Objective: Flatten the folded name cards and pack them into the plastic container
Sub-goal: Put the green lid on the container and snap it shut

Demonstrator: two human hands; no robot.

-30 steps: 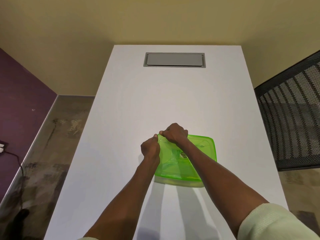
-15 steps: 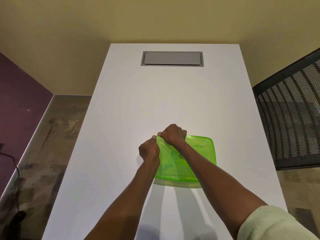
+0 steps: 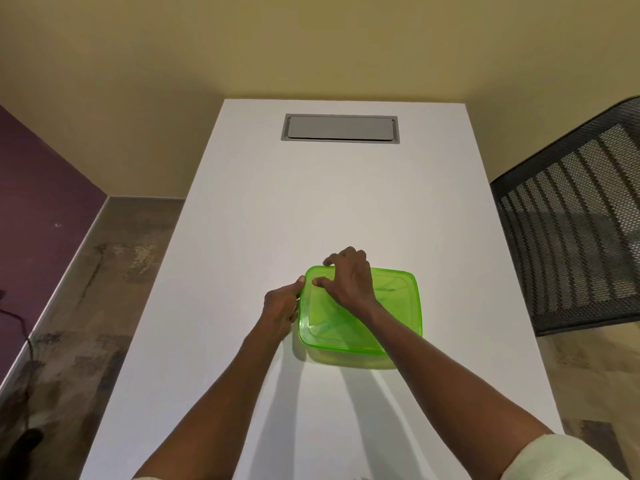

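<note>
A translucent green plastic container (image 3: 353, 356) stands on the white table (image 3: 311, 202), with its green lid (image 3: 398, 299) lying flat on top. My right hand (image 3: 349, 278) rests palm down on the lid's far left corner, fingers spread, fingertips over the far rim and thumb on the lid. My left hand (image 3: 280, 306) is curled against the container's left wall, its thumb touching the rim. Faint shapes show through the lid; I cannot make out any name cards.
A grey recessed cable hatch (image 3: 340, 128) sits in the table's far end. A black mesh chair (image 3: 571, 237) stands close to the table's right edge. On the left the table drops to the floor, with a purple wall (image 3: 41, 188) beyond.
The lid's far left corner was lifted and bent between both hands; now it lies flat. My right hand has opened onto the lid, and my left hand has dropped to the container's side.
</note>
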